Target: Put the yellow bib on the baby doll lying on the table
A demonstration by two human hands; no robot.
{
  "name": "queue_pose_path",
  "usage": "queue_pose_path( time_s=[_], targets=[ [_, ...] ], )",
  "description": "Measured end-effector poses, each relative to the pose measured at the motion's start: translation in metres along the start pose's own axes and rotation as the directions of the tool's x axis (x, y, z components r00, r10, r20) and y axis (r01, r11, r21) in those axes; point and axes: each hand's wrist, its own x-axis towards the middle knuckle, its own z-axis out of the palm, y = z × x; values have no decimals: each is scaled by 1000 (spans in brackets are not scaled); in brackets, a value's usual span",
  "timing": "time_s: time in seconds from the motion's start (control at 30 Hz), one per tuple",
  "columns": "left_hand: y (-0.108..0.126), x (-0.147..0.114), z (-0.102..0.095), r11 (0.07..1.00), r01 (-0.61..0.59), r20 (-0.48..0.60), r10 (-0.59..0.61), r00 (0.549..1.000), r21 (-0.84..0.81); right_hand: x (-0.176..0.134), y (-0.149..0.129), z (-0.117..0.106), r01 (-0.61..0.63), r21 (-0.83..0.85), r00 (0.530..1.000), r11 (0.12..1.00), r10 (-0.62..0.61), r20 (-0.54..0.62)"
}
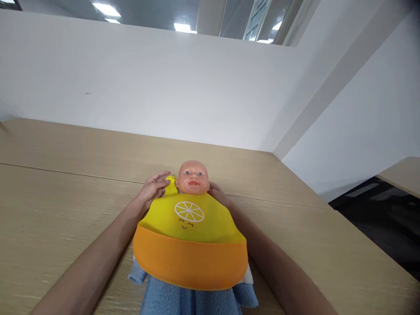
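A baby doll [193,176] lies on its back on the wooden table [59,210], head pointing away from me. A yellow bib [190,227] with a lemon drawing and an orange pocket covers its chest. My left hand [153,189] pinches the bib's yellow neck strap beside the doll's left cheek. My right hand [217,193] reaches behind the doll's neck on the other side; its fingers are mostly hidden by the head and bib. A blue towel [183,302] wraps the doll's lower body.
A white wall [164,87] rises behind the table's far edge. The table's right edge [367,245] drops to a dark floor, with another wooden surface [403,173] beyond it.
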Motion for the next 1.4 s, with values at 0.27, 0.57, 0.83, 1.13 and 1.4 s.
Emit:
queue_pose_path(
  time_s=[0.27,0.57,0.83,1.13,1.4],
  targets=[
    [-4,3,-3,998,22,10,-22,1000,-58,11,-3,-6,-76,132,994,988,65,91],
    [-11,9,-9,994,-23,34,19,999,111,-7,-13,4,-83,120,996,989,87,-29],
    [-6,8,-8,878,-142,31,144,989,457,-5,-16,3,-54,-69,997,996,49,-68],
    [-5,15,-13,725,-164,145,90,985,668,2,-6,-26,10,-543,996,840,-53,-65],
    [1,8,-24,719,-223,244,77,967,658,-7,-13,-44,109,-515,989,850,-41,143]
  ],
)
